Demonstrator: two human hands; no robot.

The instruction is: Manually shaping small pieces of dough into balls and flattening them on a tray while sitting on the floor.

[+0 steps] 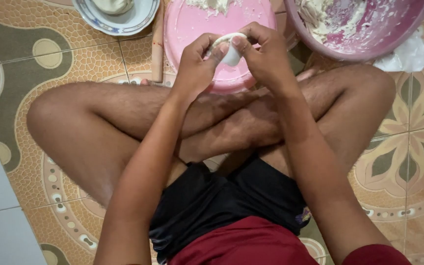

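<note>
I sit cross-legged on a patterned tile floor. Both hands are raised above my shins and pinch one small piece of white dough (231, 53). My left hand (196, 66) grips its left edge with thumb and fingers. My right hand (263, 54) grips its right edge, the thumb pressing into the top. The dough hangs over the near rim of a round pink tray (192, 24), which carries more white dough scraps at its far edge.
A large pink basin (369, 46) smeared with dough stands at the upper right, a white cloth (408, 56) beside it. A white bowl with a blue rim (123, 22) holds dough at the upper left. A wooden rolling pin (157, 44) lies between bowl and tray.
</note>
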